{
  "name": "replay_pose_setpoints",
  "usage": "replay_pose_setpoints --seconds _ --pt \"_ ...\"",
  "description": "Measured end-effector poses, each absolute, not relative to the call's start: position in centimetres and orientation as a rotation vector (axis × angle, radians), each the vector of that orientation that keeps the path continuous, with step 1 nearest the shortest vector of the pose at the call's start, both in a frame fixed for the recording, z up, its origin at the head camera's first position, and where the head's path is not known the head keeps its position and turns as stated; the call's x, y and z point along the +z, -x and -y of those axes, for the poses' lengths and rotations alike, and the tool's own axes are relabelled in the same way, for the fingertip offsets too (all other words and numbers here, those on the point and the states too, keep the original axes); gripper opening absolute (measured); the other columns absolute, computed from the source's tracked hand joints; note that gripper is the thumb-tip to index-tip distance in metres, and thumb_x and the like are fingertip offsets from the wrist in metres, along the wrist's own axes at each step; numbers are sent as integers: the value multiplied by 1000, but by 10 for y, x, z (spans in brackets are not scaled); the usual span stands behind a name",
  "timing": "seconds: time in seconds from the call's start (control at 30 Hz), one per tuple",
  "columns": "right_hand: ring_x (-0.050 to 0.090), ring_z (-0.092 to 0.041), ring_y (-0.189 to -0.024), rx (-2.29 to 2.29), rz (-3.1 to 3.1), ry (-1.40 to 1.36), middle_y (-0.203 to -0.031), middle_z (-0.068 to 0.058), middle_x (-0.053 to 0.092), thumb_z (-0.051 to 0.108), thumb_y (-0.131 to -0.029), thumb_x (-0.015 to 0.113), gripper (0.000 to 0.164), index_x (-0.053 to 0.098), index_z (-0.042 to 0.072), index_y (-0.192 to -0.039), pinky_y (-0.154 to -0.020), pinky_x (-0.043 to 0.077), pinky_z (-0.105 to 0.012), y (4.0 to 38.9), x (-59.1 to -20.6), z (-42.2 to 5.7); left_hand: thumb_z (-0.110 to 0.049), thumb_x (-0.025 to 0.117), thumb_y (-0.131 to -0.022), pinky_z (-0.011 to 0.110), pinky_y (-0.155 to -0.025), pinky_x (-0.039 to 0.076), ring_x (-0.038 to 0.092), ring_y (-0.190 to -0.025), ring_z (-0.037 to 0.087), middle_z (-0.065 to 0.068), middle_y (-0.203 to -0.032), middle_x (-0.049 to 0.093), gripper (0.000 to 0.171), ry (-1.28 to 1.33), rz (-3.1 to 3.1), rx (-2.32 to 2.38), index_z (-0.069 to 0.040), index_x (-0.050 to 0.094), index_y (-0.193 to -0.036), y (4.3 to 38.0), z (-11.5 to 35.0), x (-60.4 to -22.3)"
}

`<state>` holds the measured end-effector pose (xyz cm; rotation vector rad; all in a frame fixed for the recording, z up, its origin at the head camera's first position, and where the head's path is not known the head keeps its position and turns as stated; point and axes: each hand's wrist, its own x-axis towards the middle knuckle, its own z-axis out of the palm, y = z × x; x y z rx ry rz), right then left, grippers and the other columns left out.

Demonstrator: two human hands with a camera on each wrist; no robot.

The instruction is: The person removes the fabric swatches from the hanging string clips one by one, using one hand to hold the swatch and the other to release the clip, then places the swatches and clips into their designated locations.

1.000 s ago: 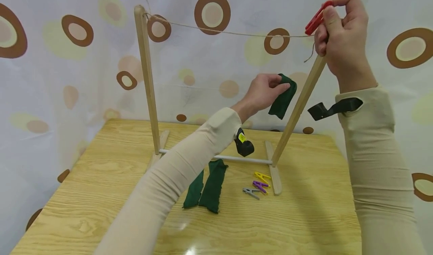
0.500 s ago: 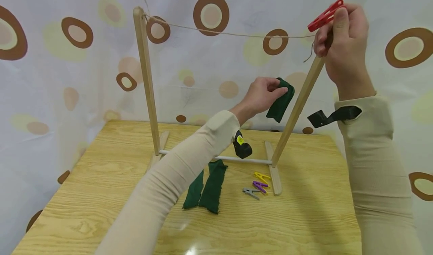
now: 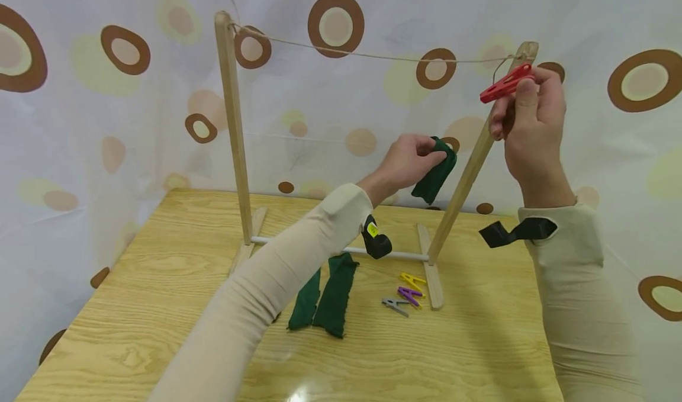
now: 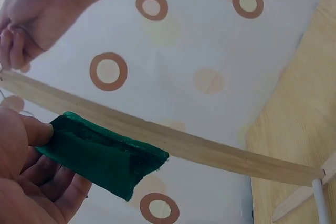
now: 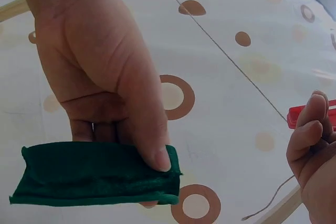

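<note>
My left hand (image 3: 407, 162) pinches a folded strip of green cloth (image 3: 436, 174) between thumb and fingers, below the string (image 3: 373, 55) and left of the right post. The cloth hangs down in the air; its folded layers show in the left wrist view as green cloth (image 4: 105, 153). My right hand (image 3: 533, 124) pinches a red clothespin (image 3: 503, 85) at its handle end, in front of the right post (image 3: 471, 162) and just under its top. In the right wrist view the red clothespin (image 5: 294, 117) is partly hidden behind the fingers.
Two green cloth strips (image 3: 334, 298) lie on the wooden table (image 3: 453, 354), one partly behind my left sleeve. Yellow (image 3: 412, 280), purple and grey clothespins lie by the right foot (image 3: 434, 286). A white bar (image 3: 394, 252) joins the rack's left post (image 3: 231, 124) and right post low down.
My right hand has come down from the right post's top with the red clothespin, uncovering the string's knot. My left hand has sunk slightly and moved left with the green cloth.
</note>
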<state>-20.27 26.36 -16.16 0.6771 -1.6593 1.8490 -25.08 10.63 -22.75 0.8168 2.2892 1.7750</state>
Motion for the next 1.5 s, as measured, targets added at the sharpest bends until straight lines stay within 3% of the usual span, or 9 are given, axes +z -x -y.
replay_pose_setpoints --seconds 0.43,0.63,0.87,1.13,1.5 --pt "45 -12 -53 1773 1712 -508 -69 -5 52 20 -98 50 20 51 6 -113 -52 44 -14 190 -197 -267 -15 58 -97 19 -72 52 64 -81 14 11 -100 69 21 -803 -2197 1879 0 67 -108 239 -106 -238" --pt "45 -13 -55 1899 1653 -389 -76 -7 51 21 -99 51 17 48 5 -104 -51 43 -14 188 -213 -274 -14 58 -96 18 -74 50 62 -82 13 13 -100 69 22 -809 -2149 1909 1 67 -109 242 -102 -248" --pt "51 -12 -57 1877 1684 -348 -77 -6 57 22 -101 49 17 43 8 -108 -54 46 -14 183 -234 -277 -11 57 -97 18 -77 50 62 -83 13 13 -100 68 21 -817 -2112 1876 2 67 -110 243 -96 -258" --pt "61 -14 -62 1916 1659 -444 -82 -10 64 2 -98 48 13 39 6 -107 -56 50 -16 179 -256 -281 -11 56 -97 20 -76 49 60 -80 12 10 -96 68 21 -825 -2099 1861 2 66 -110 244 -86 -266" --pt "67 -12 -72 1906 1837 -551 -89 -7 69 -16 -91 44 27 42 7 -105 -65 54 -17 168 -297 -293 -11 56 -97 19 -76 49 57 -81 12 10 -98 65 21 -806 -2112 1807 2 66 -110 244 -73 -287"
